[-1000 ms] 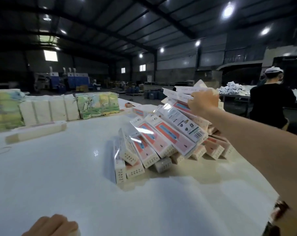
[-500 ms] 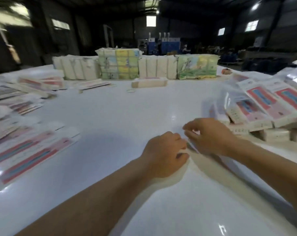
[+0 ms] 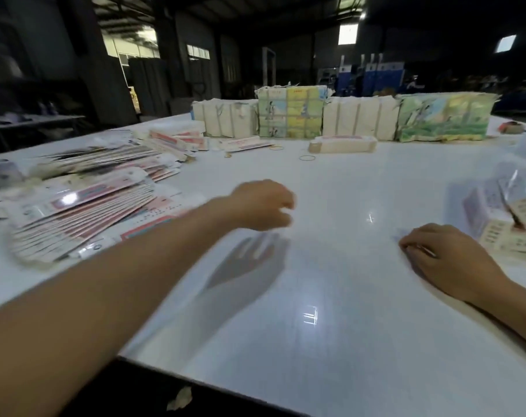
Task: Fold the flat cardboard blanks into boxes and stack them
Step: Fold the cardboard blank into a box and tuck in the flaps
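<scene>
A fanned pile of flat cardboard blanks (image 3: 75, 218) with pink and red print lies at the left of the white table (image 3: 331, 296). My left hand (image 3: 261, 206) hovers blurred above the table's middle, to the right of that pile, fingers loosely curled and holding nothing. My right hand (image 3: 445, 260) rests palm down on the table at the right, fingertips touching the surface. Folded boxes (image 3: 514, 221) lean in a heap at the right edge, just beyond my right hand.
Wrapped bundles of blanks (image 3: 340, 118) line the table's far edge, with one long bundle (image 3: 343, 144) and loose rubber bands (image 3: 306, 158) in front. More flat blanks (image 3: 105, 158) spread at the far left. The table's near edge runs diagonally below my arms.
My view swung left. My hands, close together half a second ago, have parted: the left moved leftward toward the flat blanks, the right stayed low on the table.
</scene>
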Tool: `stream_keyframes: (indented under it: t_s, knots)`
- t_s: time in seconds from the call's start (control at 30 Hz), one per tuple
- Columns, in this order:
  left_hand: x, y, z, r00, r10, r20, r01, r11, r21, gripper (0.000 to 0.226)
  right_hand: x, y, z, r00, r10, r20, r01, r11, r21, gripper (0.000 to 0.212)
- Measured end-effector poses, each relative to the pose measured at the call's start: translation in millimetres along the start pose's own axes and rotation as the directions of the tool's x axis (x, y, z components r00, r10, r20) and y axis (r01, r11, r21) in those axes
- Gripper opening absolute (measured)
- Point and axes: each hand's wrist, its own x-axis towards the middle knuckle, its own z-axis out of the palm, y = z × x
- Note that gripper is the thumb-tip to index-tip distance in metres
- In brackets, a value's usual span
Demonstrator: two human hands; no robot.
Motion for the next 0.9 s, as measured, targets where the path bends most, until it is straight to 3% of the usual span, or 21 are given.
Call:
stream_keyframes:
  t_s: [0.07, 0.13, 0.23, 0.3, 0.57, 0.67, 0.8, 0.9]
  knots:
    - [-20.0, -50.4, -12.3, 0.97, -0.216, 0.11, 0.199, 0.969, 0.148, 0.047, -0.1, 1.3, 1.0, 1.0, -0.007, -0.009, 0.007, 1.0, 0.006, 0.018]
    - [-41.6, -89.9, -17.6, 0.887, -0.388, 0.252, 0.326, 0.911, 0.253, 0.058, -0.1, 1.7, 1.8, 1.0, 0.001, -0.006, -0.001, 1.0, 0.008, 0.018]
    - [-61.4, -116.8, -11.2, 0.766, -0.438, 0.47, 0.342, 0.898, 0.278, 0.038, 0.7, 1.7, 1.9, 1.0, 0.003, -0.004, -0.003, 1.0, 0.017, 0.017]
    - [-64.6, -117.7, -3.0, 0.739, -0.435, 0.514, 0.342, 0.9, 0.27, 0.029, 0.6, 1.4, 2.2, 1.0, 0.004, -0.003, -0.003, 1.0, 0.026, 0.017]
    - [-56.4, -95.3, 17.2, 0.832, -0.445, 0.332, 0.273, 0.849, 0.453, 0.014, -2.6, 1.0, 1.8, 1.0, -0.002, -0.021, 0.003, 1.0, 0.029, 0.018]
    - [-61.3, -98.0, 24.1, 0.889, -0.421, 0.18, 0.281, 0.812, 0.512, 0.027, -1.7, 1.1, 2.1, 1.0, -0.005, -0.024, 0.006, 1.0, 0.015, 0.018]
    - [-57.3, -100.8, 13.5, 0.898, -0.438, 0.048, 0.371, 0.811, 0.453, 0.019, -0.8, 1.1, 3.7, 1.0, 0.023, -0.018, -0.023, 1.0, 0.017, 0.019]
    - [-35.5, -69.9, 4.8, 0.937, -0.347, -0.029, 0.341, 0.899, 0.274, 0.031, -0.3, -0.7, 3.0, 0.999, 0.042, 0.004, -0.042, 0.999, 0.005, 0.019]
